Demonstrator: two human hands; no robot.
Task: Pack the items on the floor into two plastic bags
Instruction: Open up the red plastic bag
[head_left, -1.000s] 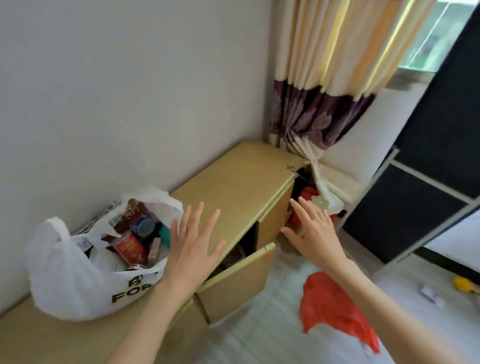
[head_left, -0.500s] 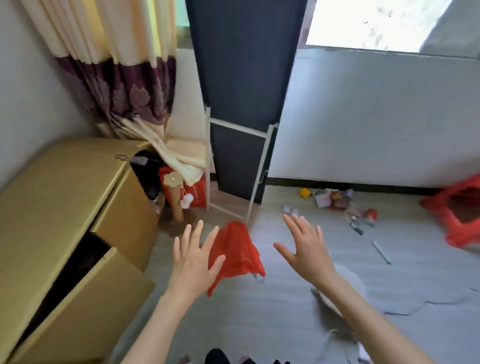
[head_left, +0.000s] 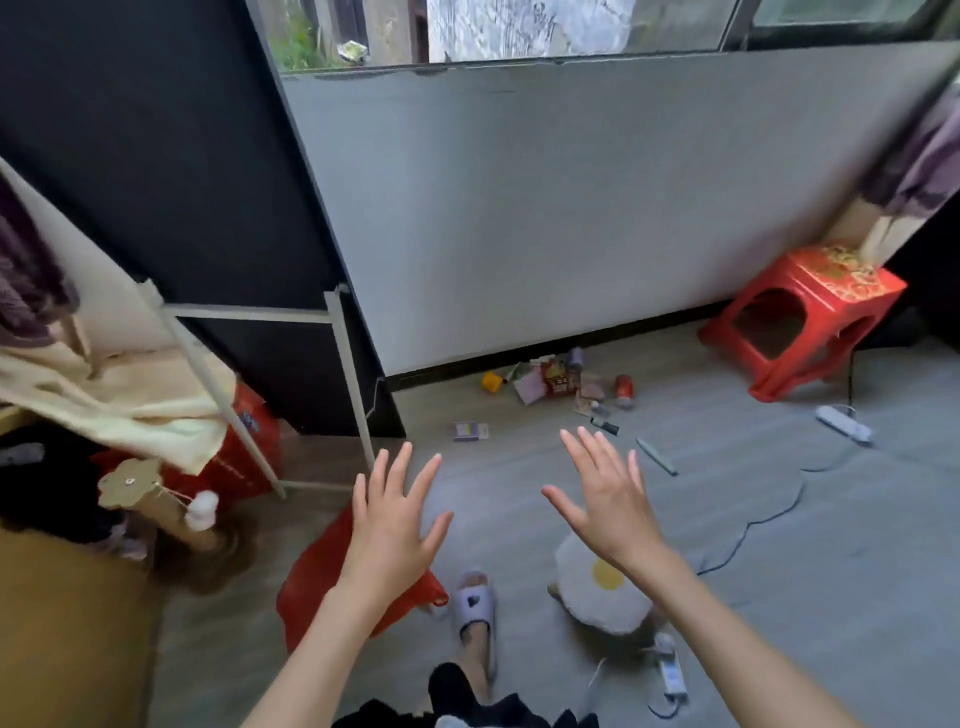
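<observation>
A: Which bag is showing, and is anything sitting in it?

B: One red plastic bag (head_left: 317, 582) is lying flat on the grey floor (head_left: 779, 519) at lower left of centre, partly hidden behind the left forearm. It is looking limp; whether anything is inside, I cannot tell.

A: And the items to pack?

B: They are lying in a loose cluster of small items (head_left: 561, 382) by the dark skirting at the foot of the wall, centre frame: a yellow cup (head_left: 491, 382), a red can (head_left: 623, 387) on its side, packets and cards. A small purple box (head_left: 470, 431) is sitting apart, nearer the hands, and a grey-green stick (head_left: 657, 456) is lying to the right of it. All are well apart from the bag.

A: What are the hands doing?

B: The left hand (head_left: 392, 525) is hovering palm-down over the bag's upper edge, fingers spread wide, gripping nothing. The right hand (head_left: 608, 504) is reaching forward at centre, fingers likewise splayed and empty, above a fried-egg cushion (head_left: 597, 587).

A: Anything else nearby?

B: A red stool (head_left: 800, 317) is standing at the right, and a slippered foot (head_left: 475, 613) is showing at the bottom.
</observation>
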